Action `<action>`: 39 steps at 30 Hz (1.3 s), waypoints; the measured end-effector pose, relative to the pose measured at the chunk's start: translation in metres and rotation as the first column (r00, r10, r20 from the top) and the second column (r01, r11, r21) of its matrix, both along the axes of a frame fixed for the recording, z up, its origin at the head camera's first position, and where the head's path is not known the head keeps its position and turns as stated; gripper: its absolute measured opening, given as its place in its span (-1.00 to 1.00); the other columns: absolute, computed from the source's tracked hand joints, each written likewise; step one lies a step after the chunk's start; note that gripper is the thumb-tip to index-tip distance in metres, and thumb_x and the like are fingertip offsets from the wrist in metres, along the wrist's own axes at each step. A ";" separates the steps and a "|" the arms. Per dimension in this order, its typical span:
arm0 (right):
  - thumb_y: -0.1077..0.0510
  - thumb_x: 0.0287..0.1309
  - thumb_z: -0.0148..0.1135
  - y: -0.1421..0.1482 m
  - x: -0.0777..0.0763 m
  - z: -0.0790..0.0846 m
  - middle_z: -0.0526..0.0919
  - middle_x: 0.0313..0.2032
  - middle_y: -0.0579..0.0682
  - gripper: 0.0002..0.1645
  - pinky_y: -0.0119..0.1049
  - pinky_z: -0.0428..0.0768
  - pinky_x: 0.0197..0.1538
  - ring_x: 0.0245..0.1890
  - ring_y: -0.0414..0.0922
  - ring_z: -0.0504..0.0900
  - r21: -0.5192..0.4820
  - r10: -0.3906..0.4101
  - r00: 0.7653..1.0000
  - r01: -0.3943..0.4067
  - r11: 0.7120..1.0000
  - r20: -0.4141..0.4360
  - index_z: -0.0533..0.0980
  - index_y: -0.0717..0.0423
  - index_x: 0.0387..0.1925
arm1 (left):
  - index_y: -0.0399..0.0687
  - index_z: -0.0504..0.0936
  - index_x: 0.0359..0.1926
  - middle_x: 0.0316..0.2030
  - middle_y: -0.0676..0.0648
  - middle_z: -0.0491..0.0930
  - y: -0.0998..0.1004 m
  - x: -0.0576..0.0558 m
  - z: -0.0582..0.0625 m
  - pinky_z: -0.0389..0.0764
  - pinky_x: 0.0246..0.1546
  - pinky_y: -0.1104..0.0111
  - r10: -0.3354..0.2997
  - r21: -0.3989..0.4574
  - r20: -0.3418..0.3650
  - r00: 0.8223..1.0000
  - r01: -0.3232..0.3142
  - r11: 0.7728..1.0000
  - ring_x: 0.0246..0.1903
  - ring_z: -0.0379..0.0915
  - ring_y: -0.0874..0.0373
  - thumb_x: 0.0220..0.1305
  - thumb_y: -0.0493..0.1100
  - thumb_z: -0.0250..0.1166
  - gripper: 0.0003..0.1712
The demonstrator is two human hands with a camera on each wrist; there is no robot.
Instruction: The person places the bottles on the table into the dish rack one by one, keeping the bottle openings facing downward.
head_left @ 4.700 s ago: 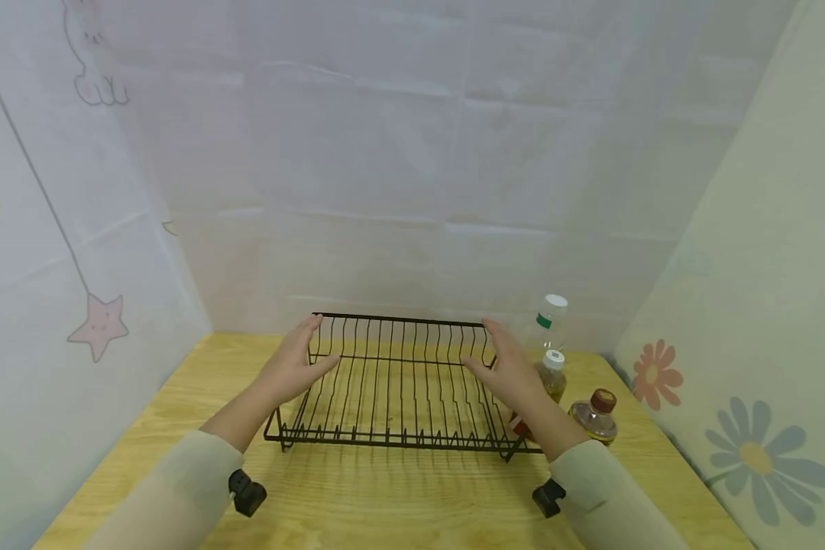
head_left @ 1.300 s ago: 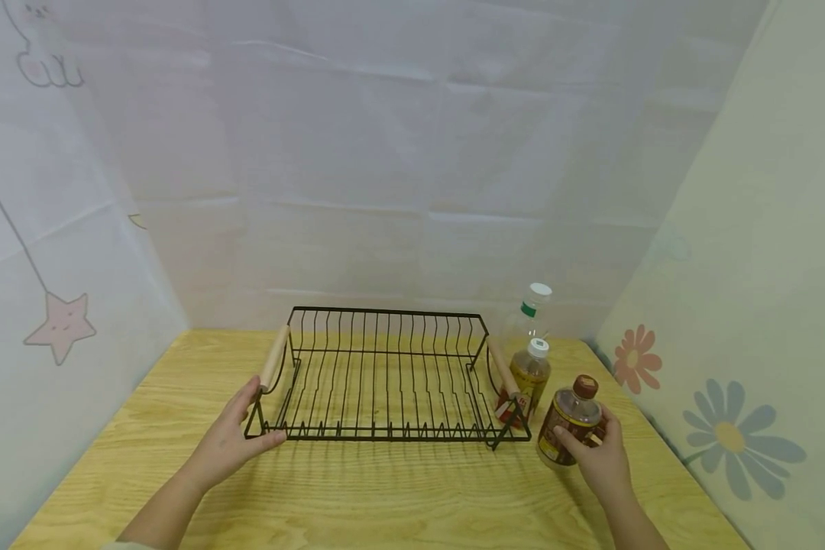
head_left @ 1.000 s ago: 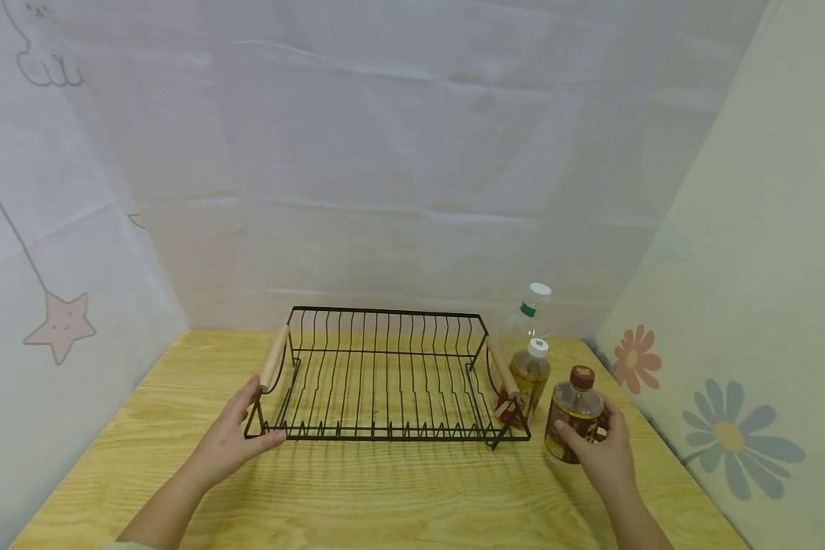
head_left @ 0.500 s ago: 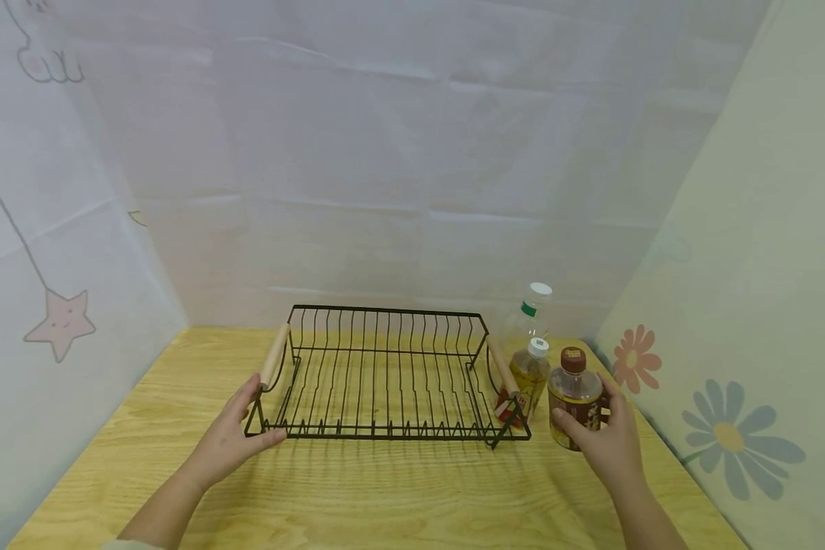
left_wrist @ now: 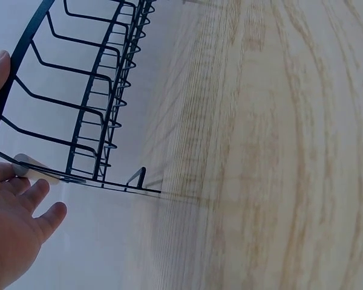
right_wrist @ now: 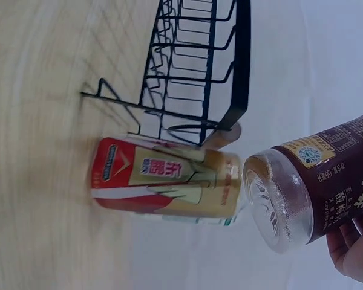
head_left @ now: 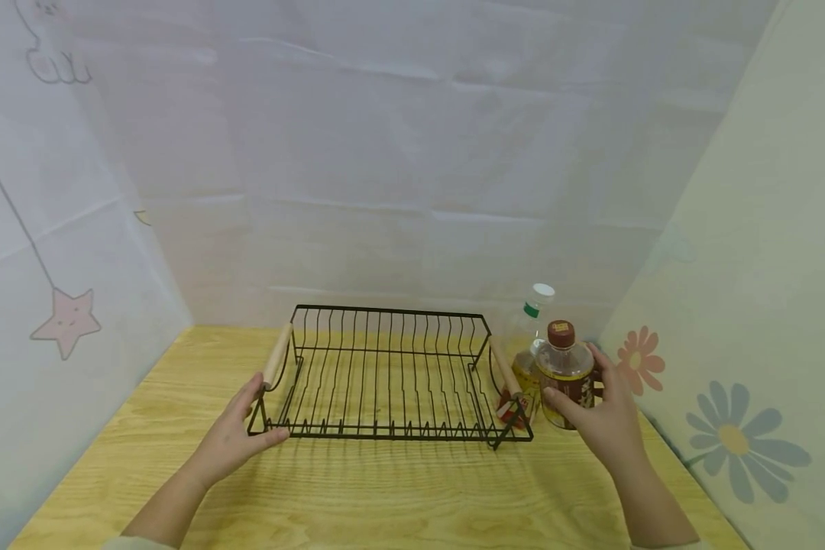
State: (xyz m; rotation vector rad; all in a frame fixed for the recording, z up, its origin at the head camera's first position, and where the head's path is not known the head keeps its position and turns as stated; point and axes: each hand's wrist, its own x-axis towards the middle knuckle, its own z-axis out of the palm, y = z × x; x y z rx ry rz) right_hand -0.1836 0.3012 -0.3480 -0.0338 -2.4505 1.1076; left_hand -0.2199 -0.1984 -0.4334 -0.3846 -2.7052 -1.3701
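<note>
My right hand [head_left: 612, 420] grips a drink bottle [head_left: 567, 389] with a dark brown label and brown cap, thumb on the near side and fingers on the far side. In the right wrist view this bottle's clear base shows, raised off the table and close to a red and gold bottle [right_wrist: 175, 181] standing there. My left hand [head_left: 228, 443] is at the front left corner of a black wire dish rack [head_left: 385, 438]. Its thumb lies along the front rail; the other fingers are loosely extended past the rack's end, below the wooden handle [left_wrist: 33, 166] in the left wrist view.
Behind the held bottle stands a clear bottle [head_left: 531, 310] with a white cap and green band. The red and gold bottle sits close against the rack's right wooden handle [head_left: 505, 368]. Cloth walls [head_left: 385, 153] enclose the wooden table [head_left: 357, 496] at back and sides.
Earlier both hands were over the rack's ends. My right hand then took hold of the brown bottle and has since carried it up and back, in front of the red and gold one.
</note>
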 end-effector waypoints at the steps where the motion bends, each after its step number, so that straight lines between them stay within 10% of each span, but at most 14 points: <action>1: -0.01 0.13 0.42 -0.002 -0.001 0.002 0.30 0.30 0.28 0.11 0.10 0.46 0.04 0.20 0.15 0.33 0.001 0.009 1.000 -0.009 1.000 0.000 -0.03 0.03 0.54 | -0.24 -0.26 0.54 0.50 -0.44 -0.16 0.000 0.000 0.000 0.19 0.20 -0.44 0.000 -0.001 0.000 1.000 0.000 1.000 0.30 0.05 -0.60 0.17 0.09 0.41 0.25; 27: 0.05 -0.08 0.56 -0.089 -0.024 0.016 0.38 0.19 0.11 0.08 0.25 0.57 0.10 0.19 0.11 0.40 0.147 0.247 0.962 -0.230 0.962 -0.117 0.20 -0.10 0.45 | -0.20 -0.22 0.55 0.52 -0.38 -0.17 0.000 0.001 0.004 0.07 0.25 -0.45 0.015 -0.036 0.016 1.000 -0.014 0.999 0.41 -0.14 -0.51 0.15 0.17 0.40 0.26; 39: 0.03 -0.10 0.57 -0.116 -0.022 0.017 0.37 0.26 0.11 0.10 0.26 0.51 0.12 0.22 0.10 0.35 0.252 0.306 0.947 -0.273 0.928 -0.099 0.21 -0.16 0.46 | -0.12 -0.08 0.55 0.54 -0.27 -0.13 0.016 0.001 0.026 0.08 0.25 -0.46 0.012 -0.069 -0.139 0.990 -0.021 0.997 0.45 -0.14 -0.41 0.07 0.17 0.46 0.23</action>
